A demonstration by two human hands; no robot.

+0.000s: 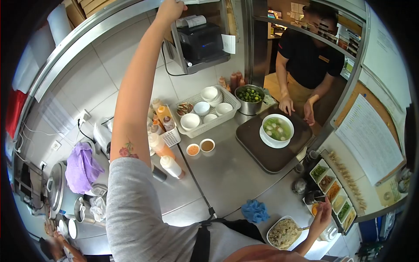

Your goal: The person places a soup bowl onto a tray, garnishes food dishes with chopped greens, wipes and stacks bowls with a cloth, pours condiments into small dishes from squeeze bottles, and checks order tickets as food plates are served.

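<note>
One bowl (293, 133) holds soup (278, 128), one dish (300, 237) rice (283, 231); left hand (170, 12) and right hand (322, 215) curled, grip unclear.

Hands: two; left hand (171, 11) raised, right hand (322, 217) low.
Just left of right hand: one plate (302, 235) of rice; beyond it, one blue crumpled cloth (255, 211).
Just above right hand: one garnish row (323, 176), six compartments visible.
Farther ahead of right hand: one tray (257, 150), one saucer (269, 143), one soup bowl (278, 140); one pot (251, 108) of green fruit.
Just beside left hand: one printer (200, 43).
Well below left hand: one basket (211, 125), at least five bowls (190, 122); two sauce cups (207, 152).
</note>
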